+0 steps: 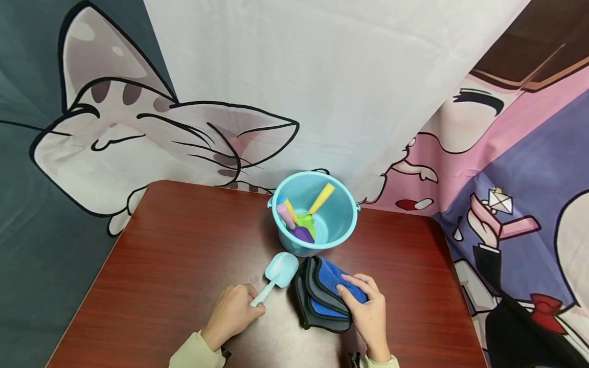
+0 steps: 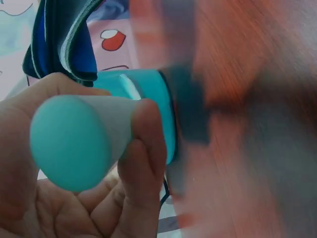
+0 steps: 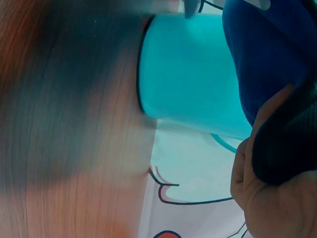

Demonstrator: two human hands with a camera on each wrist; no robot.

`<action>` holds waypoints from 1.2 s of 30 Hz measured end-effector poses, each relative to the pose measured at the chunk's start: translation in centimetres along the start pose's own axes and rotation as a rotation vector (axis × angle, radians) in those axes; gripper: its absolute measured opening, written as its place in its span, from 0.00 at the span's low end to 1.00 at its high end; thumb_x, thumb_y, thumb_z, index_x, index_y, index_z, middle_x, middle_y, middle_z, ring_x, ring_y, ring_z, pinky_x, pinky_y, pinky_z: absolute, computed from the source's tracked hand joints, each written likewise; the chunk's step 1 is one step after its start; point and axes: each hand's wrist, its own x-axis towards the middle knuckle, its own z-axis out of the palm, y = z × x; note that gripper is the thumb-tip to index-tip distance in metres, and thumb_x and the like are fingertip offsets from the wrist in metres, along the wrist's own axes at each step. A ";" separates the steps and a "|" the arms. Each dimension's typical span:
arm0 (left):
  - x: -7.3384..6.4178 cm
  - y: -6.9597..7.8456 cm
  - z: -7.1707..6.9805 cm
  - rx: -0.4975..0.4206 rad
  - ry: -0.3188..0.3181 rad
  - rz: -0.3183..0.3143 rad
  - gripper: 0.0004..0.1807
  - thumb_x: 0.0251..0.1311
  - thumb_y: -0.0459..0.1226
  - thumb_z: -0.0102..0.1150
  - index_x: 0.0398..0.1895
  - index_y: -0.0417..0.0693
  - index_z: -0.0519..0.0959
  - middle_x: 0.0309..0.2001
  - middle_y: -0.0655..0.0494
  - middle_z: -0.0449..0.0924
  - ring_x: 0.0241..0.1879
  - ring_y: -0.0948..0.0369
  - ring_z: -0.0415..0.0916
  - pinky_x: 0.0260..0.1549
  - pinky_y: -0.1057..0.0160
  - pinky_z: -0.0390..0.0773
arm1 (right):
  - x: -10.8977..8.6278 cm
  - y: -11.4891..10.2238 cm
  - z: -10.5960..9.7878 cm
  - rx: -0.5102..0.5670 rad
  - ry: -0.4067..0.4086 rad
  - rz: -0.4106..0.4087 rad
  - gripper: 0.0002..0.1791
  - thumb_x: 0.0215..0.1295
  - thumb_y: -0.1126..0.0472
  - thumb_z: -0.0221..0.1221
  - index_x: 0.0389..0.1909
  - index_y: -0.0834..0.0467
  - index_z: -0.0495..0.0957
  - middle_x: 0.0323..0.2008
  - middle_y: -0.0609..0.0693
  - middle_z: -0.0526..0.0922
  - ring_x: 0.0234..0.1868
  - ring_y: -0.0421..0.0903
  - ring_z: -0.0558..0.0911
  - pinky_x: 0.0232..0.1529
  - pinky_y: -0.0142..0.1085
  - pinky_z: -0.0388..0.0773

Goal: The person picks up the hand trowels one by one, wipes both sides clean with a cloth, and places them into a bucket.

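Observation:
My left hand [image 1: 234, 312] pinches the handle of a light-blue toy shovel [image 1: 281, 269], its scoop pointing away across the table. In the left wrist view the shovel handle's rounded teal end [image 2: 69, 144] faces the camera, between thumb and fingers. With thumb and fingers my right hand [image 1: 368, 306] grips a folded blue cloth with grey edging [image 1: 329, 291], just right of the shovel. Beyond both stands a light-blue bucket [image 1: 338, 235] holding toy tools: a yellow handle [image 1: 322, 198], a lilac handle [image 1: 286, 214], a purple scoop [image 1: 302, 234] and a green piece [image 1: 306, 223].
Everything stands on a reddish-brown wooden table [image 1: 184, 255]. A printed cloth backdrop [image 1: 349, 76] with cartoon figures hangs behind the table's far edge, close to the bucket. Blurred dark shapes cover part of both wrist views.

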 end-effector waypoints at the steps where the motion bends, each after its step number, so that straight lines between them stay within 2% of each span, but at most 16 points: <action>1: 0.0 0.0 -0.1 -0.007 0.002 0.005 0.07 0.40 0.39 0.71 0.24 0.50 0.83 0.18 0.67 0.75 0.18 0.69 0.64 0.18 0.65 0.67 | -0.1 -0.5 0.1 0.004 -0.007 -0.004 0.14 0.50 0.72 0.74 0.40 0.60 0.89 0.42 0.54 0.82 0.47 0.44 0.78 0.48 0.23 0.70; 4: 0.0 -0.2 0.0 -0.041 0.026 0.016 0.06 0.42 0.37 0.71 0.26 0.52 0.85 0.21 0.69 0.78 0.18 0.72 0.66 0.19 0.67 0.67 | -0.4 -2.1 0.2 0.020 -0.034 -0.015 0.13 0.51 0.73 0.73 0.39 0.62 0.88 0.41 0.56 0.82 0.46 0.46 0.78 0.48 0.23 0.71; 10: 0.0 -0.5 0.5 -0.074 0.076 0.013 0.08 0.45 0.35 0.71 0.32 0.51 0.88 0.24 0.67 0.82 0.19 0.70 0.65 0.20 0.67 0.66 | -0.4 0.8 1.0 0.075 -0.090 -0.037 0.15 0.51 0.70 0.74 0.40 0.54 0.89 0.43 0.51 0.82 0.47 0.44 0.78 0.49 0.24 0.72; 12: 0.0 -0.6 0.6 -0.081 0.080 0.024 0.08 0.47 0.34 0.72 0.33 0.51 0.88 0.26 0.65 0.83 0.20 0.67 0.69 0.22 0.66 0.68 | -0.5 1.3 1.2 0.083 -0.104 -0.038 0.15 0.51 0.69 0.75 0.40 0.52 0.89 0.43 0.50 0.82 0.48 0.44 0.78 0.49 0.25 0.72; 17: 0.1 -0.7 0.9 -0.077 0.093 0.076 0.08 0.51 0.34 0.73 0.35 0.50 0.88 0.35 0.60 0.87 0.32 0.60 0.82 0.31 0.61 0.77 | -0.8 1.0 1.9 0.073 -0.141 -0.062 0.15 0.51 0.67 0.75 0.40 0.50 0.90 0.43 0.48 0.81 0.48 0.44 0.79 0.49 0.26 0.73; 25: 0.7 -0.6 0.6 -0.091 0.076 0.116 0.10 0.56 0.32 0.71 0.42 0.48 0.87 0.42 0.57 0.86 0.42 0.59 0.84 0.40 0.55 0.80 | -1.1 0.1 3.4 0.054 -0.201 -0.114 0.15 0.52 0.61 0.76 0.41 0.44 0.89 0.44 0.44 0.81 0.49 0.45 0.79 0.51 0.27 0.72; 30: 0.9 -0.5 0.2 -0.103 0.078 0.115 0.12 0.57 0.30 0.70 0.45 0.46 0.86 0.43 0.55 0.86 0.43 0.58 0.83 0.42 0.53 0.79 | -1.2 -0.3 4.4 -0.010 -0.182 -0.155 0.14 0.51 0.59 0.77 0.40 0.44 0.90 0.43 0.44 0.80 0.48 0.44 0.79 0.52 0.29 0.72; 36: 0.8 -0.3 -0.1 -0.119 0.096 0.157 0.12 0.56 0.32 0.71 0.44 0.49 0.87 0.42 0.58 0.86 0.44 0.59 0.83 0.44 0.54 0.79 | -1.1 -0.5 5.4 -0.176 -0.085 -0.224 0.15 0.44 0.60 0.79 0.36 0.46 0.90 0.41 0.44 0.80 0.45 0.41 0.80 0.50 0.30 0.72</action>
